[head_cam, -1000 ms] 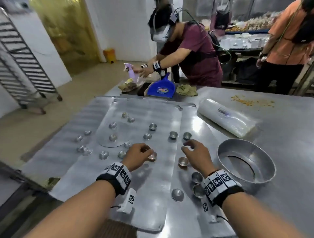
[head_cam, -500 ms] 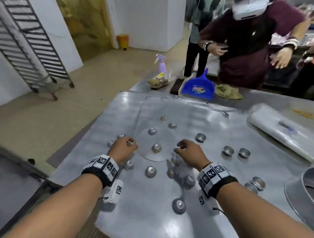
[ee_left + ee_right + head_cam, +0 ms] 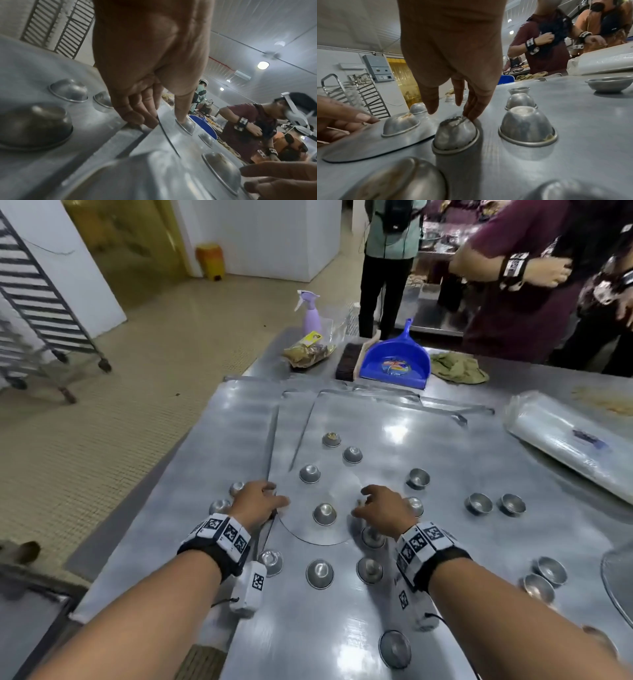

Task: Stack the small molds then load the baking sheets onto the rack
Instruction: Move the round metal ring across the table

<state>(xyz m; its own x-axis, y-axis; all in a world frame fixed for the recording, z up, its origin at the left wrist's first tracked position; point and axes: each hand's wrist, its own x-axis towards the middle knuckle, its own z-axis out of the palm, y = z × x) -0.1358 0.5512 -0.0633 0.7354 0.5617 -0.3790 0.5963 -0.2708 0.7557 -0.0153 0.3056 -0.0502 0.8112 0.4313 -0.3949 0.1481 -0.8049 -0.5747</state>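
Leans over a steel counter (image 3: 534, 385), both hands out low above overlapping baking sheets (image 3: 239, 422).

Sets the left hand (image 3: 258, 503) at the left rim of a thin round disc (image 3: 339, 494) lying on the sheets. Keeps its fingers (image 3: 137, 116) bent downward, tips touching the sheet beside the disc's edge, with one digit apart from the rest and pressed on an upturned mold (image 3: 186, 126). Grips nothing.

Holds the right hand (image 3: 383, 510) at the disc's right side, fingers (image 3: 476, 105) hanging spread and nearly straight. Touches the top of a crusted mold (image 3: 456, 131) with the fingertips, without closing round it.

Faces small molds (image 3: 324, 514) scattered across the sheets: one on the disc between the hands, more around it, most upside down, and a few upright ones (image 3: 478, 503) off to the right.

Has the rack (image 3: 37, 302) well away on the floor at the far left.

Shares the counter's far end with a blue dustpan (image 3: 394, 361), a purple spray bottle (image 3: 310, 311), a green cloth (image 3: 457, 368) and, to the right, a clear plastic roll (image 3: 565, 446). Stands opposite other people (image 3: 507, 285) beyond the counter.
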